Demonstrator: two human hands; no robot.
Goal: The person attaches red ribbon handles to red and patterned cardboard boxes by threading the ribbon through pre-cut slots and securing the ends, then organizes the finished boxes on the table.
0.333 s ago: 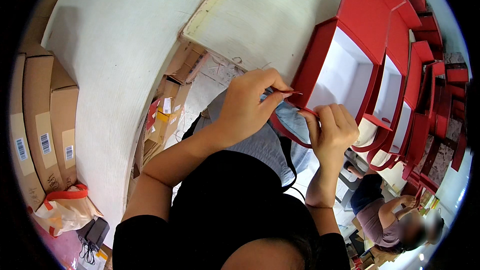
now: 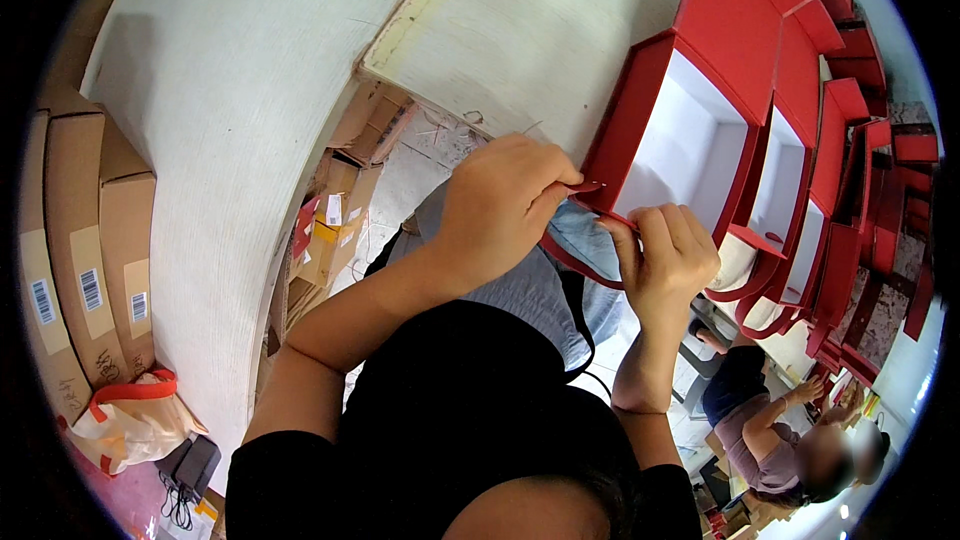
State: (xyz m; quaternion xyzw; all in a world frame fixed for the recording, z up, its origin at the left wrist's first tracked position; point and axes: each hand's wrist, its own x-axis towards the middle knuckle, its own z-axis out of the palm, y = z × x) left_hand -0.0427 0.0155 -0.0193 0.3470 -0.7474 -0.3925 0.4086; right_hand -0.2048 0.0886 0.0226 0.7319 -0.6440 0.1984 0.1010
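Right now I'm pinching a red strip [image 2: 592, 187] between the left hand's [image 2: 500, 202] thumb and fingertips, just beside the near corner of an open, white-lined red box [image 2: 628, 110]. I'm curling the right hand [image 2: 672, 255] at that box's near edge — what it's gripping I'm not making out — while a red ribbon [image 2: 580, 266] is hanging curved below, between both hands.

I'm looking in remotely on what appears to be a small box workshop: open red boxes [image 2: 735, 30] line up from two to three o'clock, barcoded cartons [image 2: 75, 205] stand at nine, a white worktable [image 2: 240, 100] spans ten, and a second person [image 2: 760, 440] works at four.
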